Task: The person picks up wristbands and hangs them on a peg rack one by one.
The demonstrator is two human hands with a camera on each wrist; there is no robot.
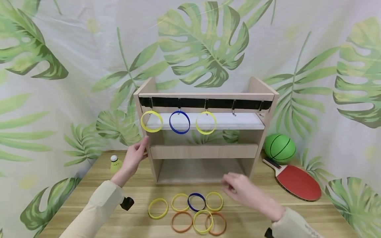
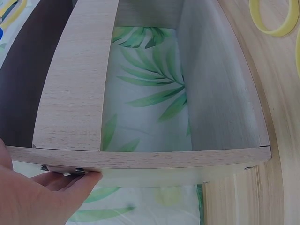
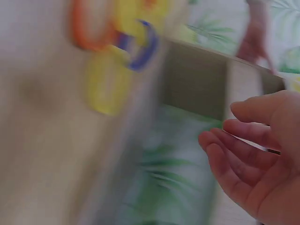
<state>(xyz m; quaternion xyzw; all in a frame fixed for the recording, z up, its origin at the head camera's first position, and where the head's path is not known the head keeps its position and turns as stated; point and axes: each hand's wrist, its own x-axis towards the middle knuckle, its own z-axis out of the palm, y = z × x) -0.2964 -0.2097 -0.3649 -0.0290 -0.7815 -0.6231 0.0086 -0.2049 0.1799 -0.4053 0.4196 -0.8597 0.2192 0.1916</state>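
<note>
My left hand (image 1: 135, 158) grips the left side panel of a wooden rack (image 1: 203, 152), its fingers along the panel's outer face in the left wrist view. On the rack's hooks hang a yellow ring (image 1: 153, 131), a blue ring (image 1: 180, 133) and another yellow ring (image 1: 206, 133); two hooks at the right are bare. In front of the rack's lower right, my right hand (image 1: 239, 186) hovers with loosely bent fingers, holding nothing. Below it and to the left, several yellow rings (image 1: 157, 218), a blue one (image 1: 194, 194) and two orange rings (image 1: 182, 231) lie on the table.
A shuttlecock (image 1: 115, 164) stands on the table left of the rack. To the right are a green ball (image 1: 279, 147) and a red table tennis paddle (image 1: 300, 183). Behind everything hangs a leaf-patterned cloth (image 1: 202, 43).
</note>
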